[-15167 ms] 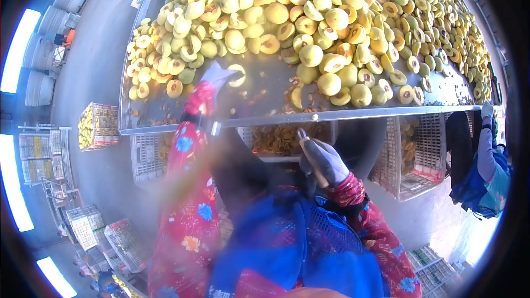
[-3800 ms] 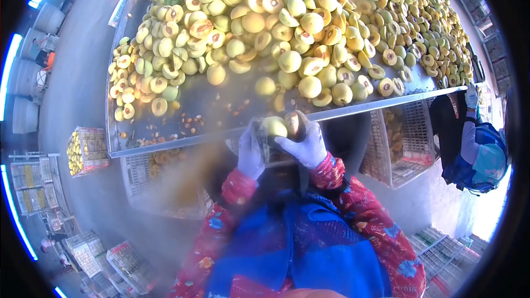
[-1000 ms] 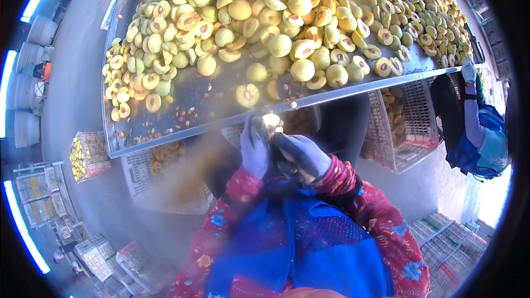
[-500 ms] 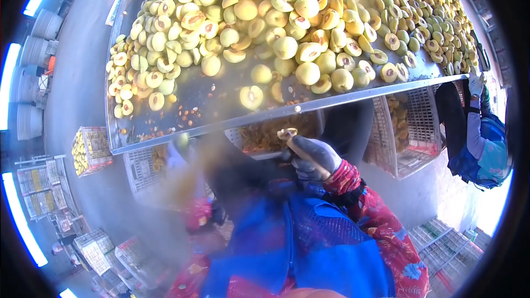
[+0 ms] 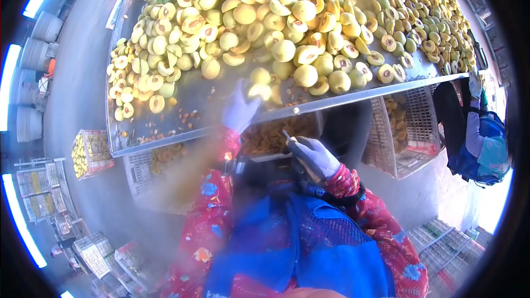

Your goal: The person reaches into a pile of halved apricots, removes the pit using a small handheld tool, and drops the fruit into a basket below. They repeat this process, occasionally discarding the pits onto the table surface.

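My left hand point(image 5: 241, 109), in a pale lavender glove, reaches over the table edge. Its thumb and fingers are apart at the left side of a halved peach-like fruit point(image 5: 259, 91), apparently touching it. My right hand point(image 5: 316, 159), in a lavender and dark grey glove, is closed around a small hand tool point(image 5: 286, 134) in front of my chest. The tool's thin metal tip points up and left; most of its handle is hidden by the fingers. Beyond the left hand, a large heap of yellow-green halved fruit point(image 5: 243, 14) covers much of the metal table point(image 5: 187, 91).
Loose pits point(image 5: 187, 116) lie near the table's raised front rim point(image 5: 276, 112). Below it stand a crate of fruit pieces point(image 5: 270, 139) and another plastic crate point(image 5: 406, 132). A co-worker point(image 5: 480, 143) is at the right end. A fruit-filled basket point(image 5: 91, 152) stands at left.
My left hand has moved from a blur low at the left up and right to the fruit half, which has shifted slightly right. The pale piece at the tool's tip is gone.
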Motion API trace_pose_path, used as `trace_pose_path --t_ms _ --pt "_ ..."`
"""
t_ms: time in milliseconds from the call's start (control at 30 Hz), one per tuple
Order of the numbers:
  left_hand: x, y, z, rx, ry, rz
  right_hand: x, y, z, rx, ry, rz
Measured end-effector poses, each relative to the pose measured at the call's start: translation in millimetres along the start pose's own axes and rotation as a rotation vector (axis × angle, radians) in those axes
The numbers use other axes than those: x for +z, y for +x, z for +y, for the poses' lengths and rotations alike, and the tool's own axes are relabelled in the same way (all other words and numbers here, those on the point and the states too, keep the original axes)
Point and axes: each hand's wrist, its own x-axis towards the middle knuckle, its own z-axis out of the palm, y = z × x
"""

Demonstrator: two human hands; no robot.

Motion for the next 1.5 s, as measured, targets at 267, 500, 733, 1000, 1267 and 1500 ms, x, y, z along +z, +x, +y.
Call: trace_pose_path --t_ms 267,500,733,1000,1267,1500 --pt "-5 -58 -3 0.036 -0.641 -0.074 31 6 -25 -0.729 -0.892 0.387" --pt "3 -90 18 -0.031 -0.471 0.044 39 3 -19 -0.702 -1.041 0.443" --pt "-6 -84 64 -0.170 -0.850 0.097 43 7 -7 -0.734 -0.992 0.342" --pt "3 -84 52 0.123 -0.526 0.099 31 -2 -38 0.178 0.498 -0.365" --pt "38 -91 35 -0.165 -1.098 0.166 20 5 -2 0.307 1.280 -0.706" --pt "-108 -114 11 -0.543 -0.062 0.223 -2 9 15 0.283 1.129 -0.615"
